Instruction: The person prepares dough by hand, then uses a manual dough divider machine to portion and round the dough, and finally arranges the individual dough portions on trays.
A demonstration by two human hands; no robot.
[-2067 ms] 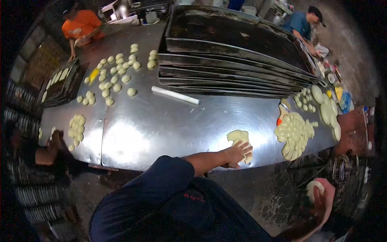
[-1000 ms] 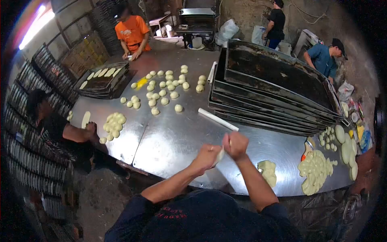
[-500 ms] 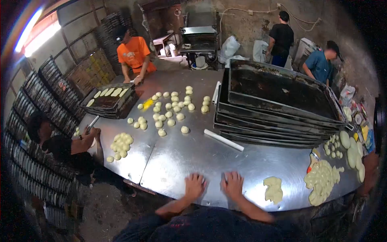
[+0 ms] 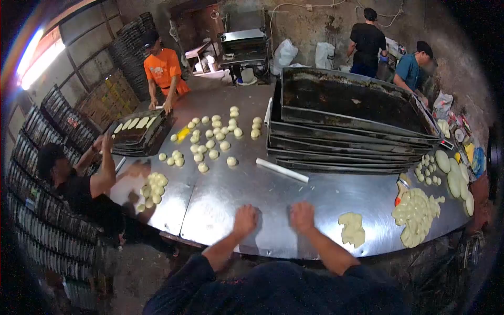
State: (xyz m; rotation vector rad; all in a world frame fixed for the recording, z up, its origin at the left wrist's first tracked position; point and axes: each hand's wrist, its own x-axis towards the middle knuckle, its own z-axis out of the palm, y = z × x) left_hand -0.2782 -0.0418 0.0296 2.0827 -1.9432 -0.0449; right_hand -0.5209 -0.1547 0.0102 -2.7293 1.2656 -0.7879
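Note:
Both hands are over the front of the metal table (image 4: 220, 184), knuckles forward. My left hand (image 4: 245, 219) has its fingers curled in, with nothing seen in it. Apart from it, my right hand (image 4: 302, 216) is also curled closed, its fingertips hidden. A thin flat piece of dough (image 4: 352, 229) lies to the right of my right hand. Beyond my hands rests a white rolling pin (image 4: 282, 170). Farther right is a large lumpy mass of dough (image 4: 416, 214), with a red-edged tool (image 4: 398, 200) partly under it.
A tall stack of black baking trays (image 4: 352, 147) fills the back right. Several dough balls (image 4: 213, 154) cover the middle left, with another cluster (image 4: 156, 185) nearer. A co-worker in orange (image 4: 163, 71) and one in black (image 4: 79, 181) work by trays at left.
My hands have gone from spread fingers on the table to curled fingers. The left co-worker's arm has risen toward the trays of flat dough. The view has shifted slightly.

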